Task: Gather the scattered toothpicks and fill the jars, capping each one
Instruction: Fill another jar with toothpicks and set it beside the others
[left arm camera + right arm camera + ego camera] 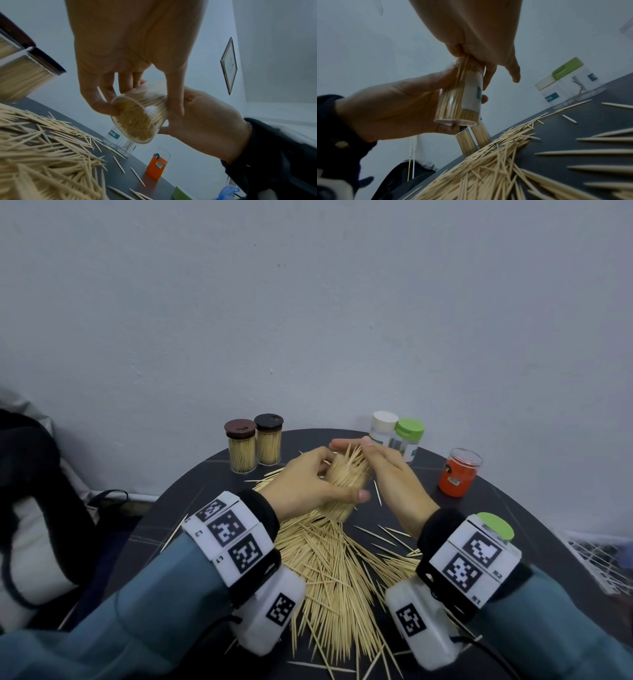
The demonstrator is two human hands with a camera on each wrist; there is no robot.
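Observation:
My left hand (308, 487) grips a clear jar (346, 484) packed with toothpicks and holds it tilted above the table. My right hand (387, 470) is at the jar's mouth, its fingers pinching a bundle of toothpicks that stick out of it. From the left wrist the jar's round base (135, 120) shows; from the right wrist its labelled side (460, 100) does. A big pile of loose toothpicks (329, 570) lies under both wrists on the dark round table (205, 481). A green cap (495, 525) lies behind my right wrist.
Two filled brown-capped jars (241, 450) (269, 443) stand at the back left. A white-capped jar (383, 428) and a green-capped jar (407, 436) stand at the back. An uncapped orange jar (459, 472) stands at the right. A dark bag (30, 491) sits left of the table.

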